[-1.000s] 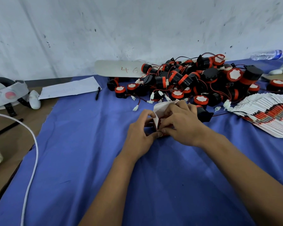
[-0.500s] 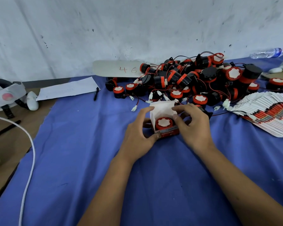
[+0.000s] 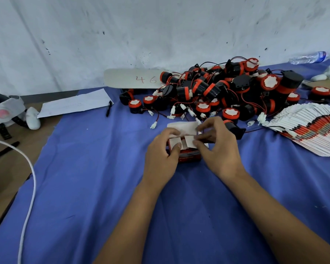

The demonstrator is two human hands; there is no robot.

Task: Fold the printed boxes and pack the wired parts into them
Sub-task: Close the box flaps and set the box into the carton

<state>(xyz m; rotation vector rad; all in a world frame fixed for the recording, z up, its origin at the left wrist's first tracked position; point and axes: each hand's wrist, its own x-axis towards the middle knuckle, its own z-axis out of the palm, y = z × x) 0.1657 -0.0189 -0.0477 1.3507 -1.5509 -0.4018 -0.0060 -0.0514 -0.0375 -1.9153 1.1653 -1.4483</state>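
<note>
A small red printed box (image 3: 189, 156) stands on the blue cloth (image 3: 103, 187) between my hands. Its two white side flaps are folded inward over the top and hide the part inside; the white lid flap (image 3: 183, 128) still stands up at the back. My left hand (image 3: 161, 155) grips the box's left side, thumb pressing the left flap down. My right hand (image 3: 219, 147) holds the right side, fingers pinching the right flap and the lid's edge. Behind lies a heap of black-and-orange wired parts (image 3: 227, 92). Flat printed boxes (image 3: 312, 128) lie fanned out at the right.
A white sheet of paper (image 3: 74, 104) and a black pen (image 3: 108, 111) lie at the back left. A white cable (image 3: 30, 187) runs down the left edge. A card marked 46 (image 3: 133, 79) leans on the wall; a plastic bottle (image 3: 309, 57) lies far right.
The orange top of the part was visible in the open box half a second ago; both side flaps have since been folded over it. My hands closed in on the box top.
</note>
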